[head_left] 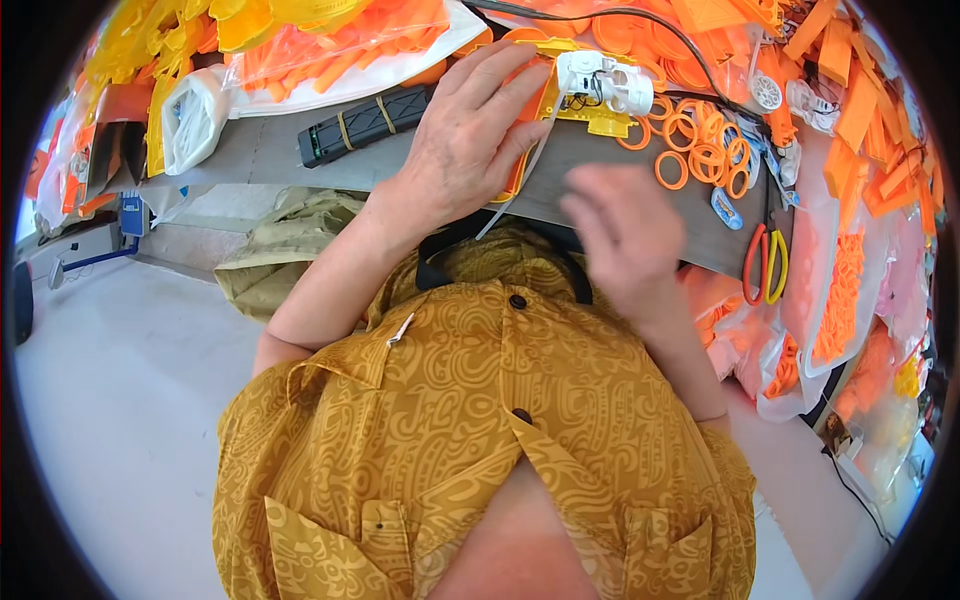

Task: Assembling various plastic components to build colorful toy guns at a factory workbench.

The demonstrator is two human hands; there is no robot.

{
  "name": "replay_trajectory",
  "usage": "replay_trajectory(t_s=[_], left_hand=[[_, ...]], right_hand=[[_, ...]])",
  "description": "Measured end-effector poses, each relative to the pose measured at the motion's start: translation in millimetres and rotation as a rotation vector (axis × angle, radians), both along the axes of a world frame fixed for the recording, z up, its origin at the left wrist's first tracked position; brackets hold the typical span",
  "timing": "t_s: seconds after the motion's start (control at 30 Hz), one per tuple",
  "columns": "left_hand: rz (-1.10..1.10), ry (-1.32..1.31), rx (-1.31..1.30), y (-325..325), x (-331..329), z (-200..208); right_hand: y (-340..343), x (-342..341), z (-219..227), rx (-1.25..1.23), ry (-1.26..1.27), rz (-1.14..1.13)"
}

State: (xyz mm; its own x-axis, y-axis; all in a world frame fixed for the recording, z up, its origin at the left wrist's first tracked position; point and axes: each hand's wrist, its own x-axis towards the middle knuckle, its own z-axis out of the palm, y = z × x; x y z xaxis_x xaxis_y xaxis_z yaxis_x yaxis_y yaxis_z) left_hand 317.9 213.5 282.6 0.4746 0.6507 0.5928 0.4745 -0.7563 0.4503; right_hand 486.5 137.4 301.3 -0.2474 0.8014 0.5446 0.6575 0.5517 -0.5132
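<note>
My left hand (470, 130) lies over a yellow and orange plastic casing (612, 124) at the table's near edge, its fingers across the top and its thumb bent against the side. A white motor unit (600, 82) with thin dark wires sits in the casing, just right of my fingers. From beside it a thin pale strip (528, 165) hangs down past the table edge. My right hand (630, 235) is raised in front of the table, apart from the casing. Motion smears its bent fingers, and whether anything is between them does not show.
Several orange rings (706, 150) lie on the grey table (270, 150) to the right. Red-and-yellow-handled pliers (765, 265) rest at its right edge. On the left is a black bar-shaped device (365, 124) with bands. Bags of orange parts (340, 55) and a black cable (650, 22) fill the back.
</note>
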Motion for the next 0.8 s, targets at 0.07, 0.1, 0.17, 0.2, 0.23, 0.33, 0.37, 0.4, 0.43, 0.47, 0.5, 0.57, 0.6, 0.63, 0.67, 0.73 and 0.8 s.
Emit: replay_trajectory(t_s=[0.07,0.1,0.17,0.2,0.23,0.33,0.37,0.4,0.43,0.47,0.5,0.57,0.6,0.63,0.67,0.73,0.8], left_hand=[[0.009,0.004,0.018,2,2,-1],[0.006,0.003,0.018,1,2,-1],[0.007,0.005,0.031,2,2,-2],[0.007,0.005,0.033,2,2,-3],[0.006,0.003,0.044,2,2,-3],[0.0,0.001,0.062,3,3,-5],[-0.005,0.001,0.065,3,3,-5],[-0.003,0.002,0.068,3,3,-5],[0.0,0.001,0.067,2,3,-5],[0.002,0.0,0.065,2,3,-5],[0.002,0.0,0.068,3,2,-6],[0.0,0.0,0.079,4,1,-9],[-0.002,-0.002,0.081,4,1,-9],[0.003,-0.002,0.082,4,0,-9],[0.008,-0.001,0.081,4,0,-9],[0.01,-0.006,0.079,3,3,-9],[0.015,-0.009,0.075,2,5,-8]], right_hand=[[-13,-11,-3,-0.128,-0.076,0.106],[-17,-12,-7,-0.202,-0.15,0.176],[-22,-17,-5,-0.273,-0.219,0.208],[-23,-20,-4,-0.343,-0.288,0.245],[-22,-23,-3,-0.383,-0.319,0.267],[-25,-29,-17,-0.415,-0.098,0.275],[-25,-28,-15,-0.41,-0.099,0.27],[-25,-25,-12,-0.41,-0.041,0.286],[-25,-22,-9,-0.411,0.017,0.301],[-27,-19,-6,-0.408,0.017,0.3],[-30,-15,-3,-0.421,0.06,0.27],[-35,-6,6,-0.434,0.17,0.2],[-36,-1,8,-0.431,0.168,0.197],[-37,5,10,-0.469,0.165,0.132],[-38,10,11,-0.507,0.162,0.067],[-38,17,4,-0.527,0.12,0.072],[-39,20,0,-0.53,0.026,0.075]])
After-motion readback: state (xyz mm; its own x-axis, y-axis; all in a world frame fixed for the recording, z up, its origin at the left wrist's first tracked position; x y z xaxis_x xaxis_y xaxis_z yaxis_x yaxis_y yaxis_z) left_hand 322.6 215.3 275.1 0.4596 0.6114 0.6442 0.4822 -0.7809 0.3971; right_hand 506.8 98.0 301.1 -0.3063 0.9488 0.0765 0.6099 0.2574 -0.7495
